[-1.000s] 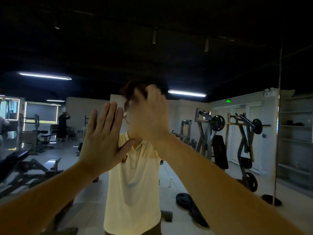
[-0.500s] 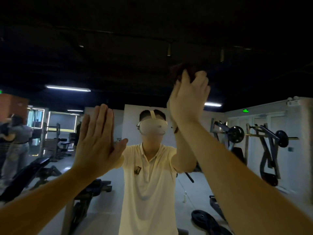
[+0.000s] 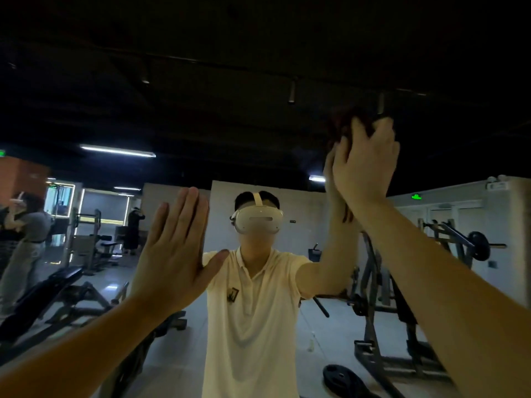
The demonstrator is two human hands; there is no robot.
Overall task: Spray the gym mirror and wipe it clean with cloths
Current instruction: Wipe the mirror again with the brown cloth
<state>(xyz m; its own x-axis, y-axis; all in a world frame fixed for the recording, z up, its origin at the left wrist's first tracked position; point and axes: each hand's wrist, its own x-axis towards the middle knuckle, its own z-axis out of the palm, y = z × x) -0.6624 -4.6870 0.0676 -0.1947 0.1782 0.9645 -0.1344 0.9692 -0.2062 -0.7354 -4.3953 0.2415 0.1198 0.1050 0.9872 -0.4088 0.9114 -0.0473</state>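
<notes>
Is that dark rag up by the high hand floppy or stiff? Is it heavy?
Probably floppy: the rag bunches in lumpy folds above the right hand. Likely light, since one hand pins it high on the mirror. It may slide easily over the glass.

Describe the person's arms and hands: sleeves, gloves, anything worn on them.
Both hands are bare: the left hand and right hand wear no gloves, and no rings, watch or wristband show. The forearms are uncovered. The mirror shows a short-sleeved pale yellow polo shirt.
</notes>
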